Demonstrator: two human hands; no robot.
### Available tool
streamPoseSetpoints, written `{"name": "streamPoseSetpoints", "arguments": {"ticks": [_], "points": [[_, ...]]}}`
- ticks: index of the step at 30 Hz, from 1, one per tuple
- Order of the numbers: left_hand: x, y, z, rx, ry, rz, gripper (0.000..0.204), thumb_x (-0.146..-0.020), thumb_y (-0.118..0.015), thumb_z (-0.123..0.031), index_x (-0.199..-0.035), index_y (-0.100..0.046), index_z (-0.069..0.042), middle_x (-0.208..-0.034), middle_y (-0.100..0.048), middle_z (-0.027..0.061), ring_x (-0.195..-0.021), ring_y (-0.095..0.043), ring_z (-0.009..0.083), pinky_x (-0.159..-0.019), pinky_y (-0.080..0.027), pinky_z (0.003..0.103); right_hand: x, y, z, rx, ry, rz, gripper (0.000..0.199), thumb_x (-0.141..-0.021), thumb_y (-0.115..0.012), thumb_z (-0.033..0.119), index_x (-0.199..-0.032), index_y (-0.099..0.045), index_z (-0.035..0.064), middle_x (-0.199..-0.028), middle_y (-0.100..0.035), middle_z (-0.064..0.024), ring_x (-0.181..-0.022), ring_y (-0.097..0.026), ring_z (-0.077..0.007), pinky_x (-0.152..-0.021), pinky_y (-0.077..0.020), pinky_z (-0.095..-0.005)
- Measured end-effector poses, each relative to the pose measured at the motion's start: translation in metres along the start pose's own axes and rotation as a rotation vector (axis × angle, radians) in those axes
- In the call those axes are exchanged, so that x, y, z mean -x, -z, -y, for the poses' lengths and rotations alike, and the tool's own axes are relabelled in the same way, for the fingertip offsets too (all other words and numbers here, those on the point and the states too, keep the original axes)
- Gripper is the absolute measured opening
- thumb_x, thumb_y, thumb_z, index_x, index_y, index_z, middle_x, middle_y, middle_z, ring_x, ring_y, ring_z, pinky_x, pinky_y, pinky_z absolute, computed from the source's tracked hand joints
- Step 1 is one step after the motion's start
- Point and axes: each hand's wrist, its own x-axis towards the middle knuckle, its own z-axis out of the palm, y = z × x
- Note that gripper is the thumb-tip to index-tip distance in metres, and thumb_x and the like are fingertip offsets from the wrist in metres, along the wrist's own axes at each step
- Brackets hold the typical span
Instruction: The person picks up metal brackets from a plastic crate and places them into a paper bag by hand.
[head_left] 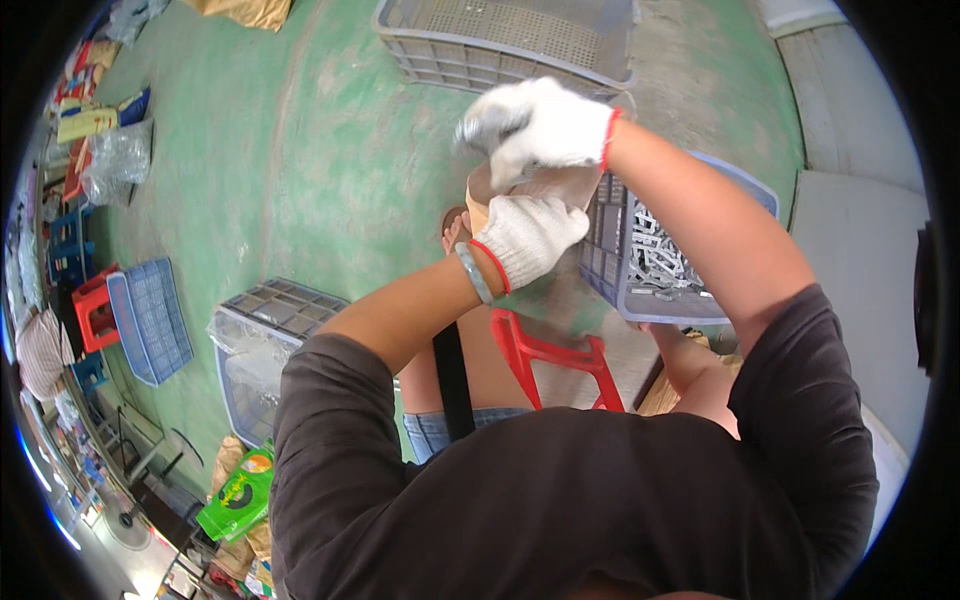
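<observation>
My left hand (528, 238), in a white knit glove with a red cuff, is closed on the near rim of a brown paper bag (566, 185). The bag's mouth faces up, and what lies inside is hidden. Above its far rim, my right hand (548, 125) wears a matching glove. Its fingers curl round a silvery metal piece (488, 130), smeared by motion. To the right, a grey plastic crate (607, 235) holds many small silvery metal parts (660, 255), partly covered by my right forearm.
A grey crate (505, 50) lies on the green floor beyond my hands. The red stool (550, 352) is between my legs. On the left are a crate with clear plastic (258, 345), a blue basket (150, 320) and a green bag (240, 495). Pale panels (860, 240) line the right side.
</observation>
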Motion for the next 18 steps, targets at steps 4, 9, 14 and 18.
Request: {"name": "streamPoseSetpoints", "arguments": {"ticks": [4,9,14,18], "points": [[0.0,0.003,0.003,-0.071,-0.031,0.054,0.013,-0.08,-0.057,-0.014,-0.093,-0.058,-0.015,-0.077,-0.057,0.006,-0.059,-0.063,0.0227,-0.041,-0.044,0.039,0.032,-0.003,-0.034,0.58,-0.221,0.167,0.042,-0.065,-0.078,0.025,-0.105,-0.073,0.0175,-0.101,-0.073,-0.0111,-0.096,-0.068,-0.0335,-0.083,-0.054,-0.04],[-0.005,0.018,-0.008,0.008,-0.004,0.217,0.012,-0.082,-0.057,-0.016,-0.093,-0.062,-0.014,-0.083,-0.063,0.0063,-0.065,-0.067,0.025,-0.044,-0.048,0.041,0.097,0.001,-0.046,0.733,-0.3,0.057,0.041,-0.064,-0.079,0.024,-0.104,-0.074,0.0176,-0.127,-0.06,-0.015,-0.119,-0.054,-0.038,-0.098,-0.0444,-0.0464],[-0.029,0.034,-0.025,0.023,-0.116,0.188,0.014,-0.081,-0.058,-0.011,-0.093,-0.062,-0.015,-0.086,-0.062,0.004,-0.072,-0.068,0.0253,-0.049,-0.051,0.039,0.126,-0.002,-0.044,0.973,-0.269,-0.088,0.044,-0.062,-0.083,0.03,-0.104,-0.074,0.0196,-0.16,-0.023,-0.0177,-0.146,-0.016,-0.0502,-0.114,-0.0177,-0.0657],[-0.041,0.052,-0.036,0.063,-0.113,0.2,0.014,-0.078,-0.061,-0.008,-0.09,-0.061,-0.014,-0.088,-0.061,0.004,-0.08,-0.067,0.0261,-0.058,-0.054,0.039,0.127,0.015,-0.041,0.869,-0.471,0.09,0.045,-0.062,-0.08,0.029,-0.105,-0.075,0.0161,-0.129,-0.058,-0.0189,-0.118,-0.055,-0.038,-0.097,-0.0456,-0.0469]]}}
